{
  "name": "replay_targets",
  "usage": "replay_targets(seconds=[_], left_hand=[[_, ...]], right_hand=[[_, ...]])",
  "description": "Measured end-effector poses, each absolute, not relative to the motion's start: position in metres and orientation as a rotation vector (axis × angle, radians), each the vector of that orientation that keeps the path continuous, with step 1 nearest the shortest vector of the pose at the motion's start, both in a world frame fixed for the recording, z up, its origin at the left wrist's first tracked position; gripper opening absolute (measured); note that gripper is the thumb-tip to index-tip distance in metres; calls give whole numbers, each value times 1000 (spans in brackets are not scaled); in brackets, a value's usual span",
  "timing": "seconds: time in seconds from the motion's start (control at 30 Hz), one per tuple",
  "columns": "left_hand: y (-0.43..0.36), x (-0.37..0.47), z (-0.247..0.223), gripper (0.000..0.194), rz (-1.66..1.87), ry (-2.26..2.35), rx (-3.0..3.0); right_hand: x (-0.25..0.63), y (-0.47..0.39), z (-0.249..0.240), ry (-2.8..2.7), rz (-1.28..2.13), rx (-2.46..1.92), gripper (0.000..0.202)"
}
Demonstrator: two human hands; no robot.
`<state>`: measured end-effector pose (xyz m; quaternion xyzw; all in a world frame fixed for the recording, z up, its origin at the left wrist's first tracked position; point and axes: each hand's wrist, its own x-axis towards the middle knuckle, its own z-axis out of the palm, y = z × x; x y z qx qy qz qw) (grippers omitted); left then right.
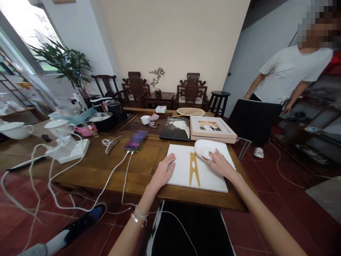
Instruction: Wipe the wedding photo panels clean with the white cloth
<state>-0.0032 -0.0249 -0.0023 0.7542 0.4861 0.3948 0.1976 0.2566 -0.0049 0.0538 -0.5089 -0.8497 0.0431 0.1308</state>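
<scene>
A white rectangular board [182, 177] lies near the table's front edge, with a flat golden-brown figure [191, 165] shaped like a clothes peg with two pointed ears on it. My left hand [164, 170] rests with its fingers laid on the board's left edge; a small grey spot shows by the fingers, too small to name. On the right part of the board, my right hand [220, 163] grips a white fluffy cloth [205, 146], thumb and fingers closed on its near side. The cloth hides the board's upper right part.
Behind the board lie a dark picture panel [170, 132] and a light framed picture [223, 129]. Leftward are a phone [135, 140] with cables, a hair claw [113, 143], a power strip [80, 151], cups and pots. A person [295, 67] stands at right behind a black chair [255, 115].
</scene>
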Motion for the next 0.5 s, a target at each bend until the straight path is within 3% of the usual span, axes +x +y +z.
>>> replay_targets(seconds=[0.13, 0.37, 0.5], left_hand=[[-24, -3, -4, 33, 1118, 1351, 2115], [-24, -3, -6, 34, 1111, 1362, 2132], [-24, -2, -4, 34, 1108, 1377, 2136]], right_hand=[[259, -35, 54, -2508, 108, -1432, 28], [269, -114, 77, -2610, 465, -1471, 23], [276, -117, 76, -2513, 625, -1556, 19]])
